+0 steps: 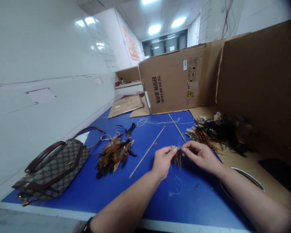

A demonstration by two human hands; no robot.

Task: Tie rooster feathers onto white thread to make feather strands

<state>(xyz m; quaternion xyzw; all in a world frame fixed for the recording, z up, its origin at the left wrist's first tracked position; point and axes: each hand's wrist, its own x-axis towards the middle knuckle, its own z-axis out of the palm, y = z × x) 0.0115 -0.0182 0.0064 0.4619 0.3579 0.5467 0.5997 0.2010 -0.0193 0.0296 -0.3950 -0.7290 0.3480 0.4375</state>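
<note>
A cardboard box (179,81) stands at the far edge of the blue table (106,191) in front of you. A bag (54,170) lies at your left, with a feather pile (113,152) beside it and a darker heap (220,131) at your right. Two sticks (147,151) lie between the piles. Your left hand (163,160) and right hand (201,154) meet over the table's middle, both pinching a small tuft (177,157) at its top. A thin thread (177,181) trails below it.
</note>
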